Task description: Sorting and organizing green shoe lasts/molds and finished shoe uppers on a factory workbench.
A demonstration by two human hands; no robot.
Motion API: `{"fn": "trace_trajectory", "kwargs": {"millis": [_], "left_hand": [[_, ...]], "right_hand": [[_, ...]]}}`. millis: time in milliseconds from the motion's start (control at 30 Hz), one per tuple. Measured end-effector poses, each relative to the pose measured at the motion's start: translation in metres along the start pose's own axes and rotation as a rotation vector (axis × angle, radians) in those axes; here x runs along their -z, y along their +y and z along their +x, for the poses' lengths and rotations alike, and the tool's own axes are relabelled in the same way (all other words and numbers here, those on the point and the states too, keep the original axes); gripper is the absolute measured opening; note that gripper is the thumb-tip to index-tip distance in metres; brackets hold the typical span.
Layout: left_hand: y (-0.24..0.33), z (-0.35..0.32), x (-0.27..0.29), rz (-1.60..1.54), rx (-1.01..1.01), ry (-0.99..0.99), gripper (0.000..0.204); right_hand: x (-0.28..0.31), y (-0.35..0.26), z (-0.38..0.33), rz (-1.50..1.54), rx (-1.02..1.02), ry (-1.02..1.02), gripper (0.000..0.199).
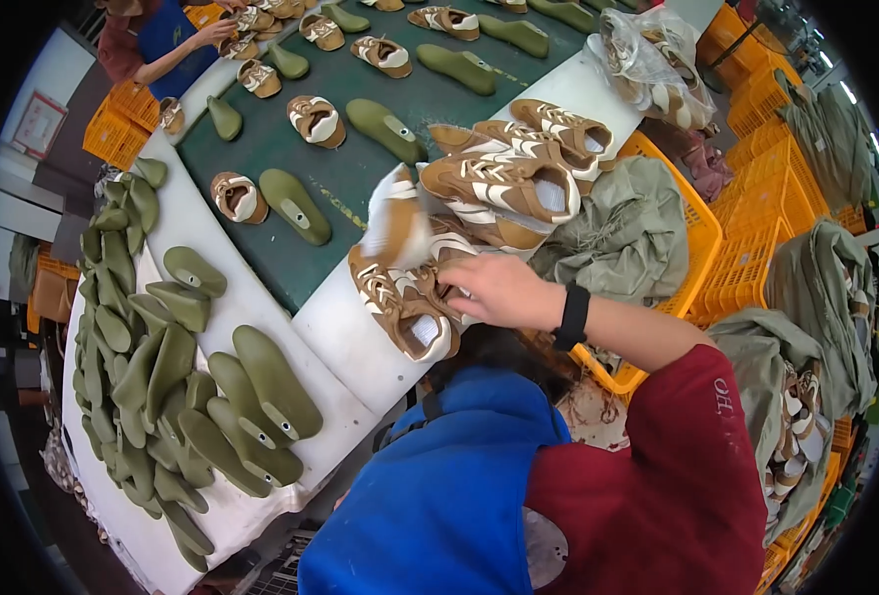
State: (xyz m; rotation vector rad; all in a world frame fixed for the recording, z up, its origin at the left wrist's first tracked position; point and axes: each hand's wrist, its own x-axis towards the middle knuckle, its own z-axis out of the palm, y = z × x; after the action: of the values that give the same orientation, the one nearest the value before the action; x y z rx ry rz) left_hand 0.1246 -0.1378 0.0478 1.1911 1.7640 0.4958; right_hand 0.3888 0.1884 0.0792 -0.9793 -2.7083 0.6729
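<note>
blue apron (439, 496) nearest; right hand (499, 290) gripping brown-and-white shoe (405, 307) in stack at white ledge (345, 342); left hand out of sight; green lasts (251, 397) piled left

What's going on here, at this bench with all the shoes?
A person's right hand reaches into a stack of brown-and-white shoe uppers piled at the edge of a white table, fingers on one of them. The left hand is not visible. One upper nearby is blurred. Olive-green shoe lasts lie heaped to the left. On the green conveyor belt, uppers and lasts sit in pairs, and another person works at the far end.
</note>
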Motion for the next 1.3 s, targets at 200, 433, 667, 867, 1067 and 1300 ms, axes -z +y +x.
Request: {"fn": "trace_trajectory", "kwargs": {"millis": [200,433,667,867,1067,1300], "left_hand": [[-0.011,0.008,0.007,0.03,-0.014,0.154,0.022],[-0.013,0.026,0.016,0.05,-0.058,0.28,0.023],[0.007,0.029,0.023,0.08,-0.077,0.347,0.024],[0.044,0.057,0.021,-0.08,-0.031,0.26,0.029],[0.089,0.082,0.029,0.055,-0.301,0.117,0.027],[0.082,0.084,0.049,0.261,-0.291,-0.465,0.019]], "right_hand": [[0.053,-0.029,-0.009,0.113,0.176,-0.447,0.019],[-0.011,-0.032,-0.104,0.277,0.049,-0.821,0.023],[-0.012,-0.054,-0.125,0.749,-0.051,-0.104,0.017],[-0.009,-0.049,-0.152,0.458,-0.222,-0.515,0.01],[-0.029,-0.024,-0.169,0.582,-0.038,-0.798,0.01],[0.087,0.03,-0.069,0.444,-0.083,-0.321,0.021]]}}
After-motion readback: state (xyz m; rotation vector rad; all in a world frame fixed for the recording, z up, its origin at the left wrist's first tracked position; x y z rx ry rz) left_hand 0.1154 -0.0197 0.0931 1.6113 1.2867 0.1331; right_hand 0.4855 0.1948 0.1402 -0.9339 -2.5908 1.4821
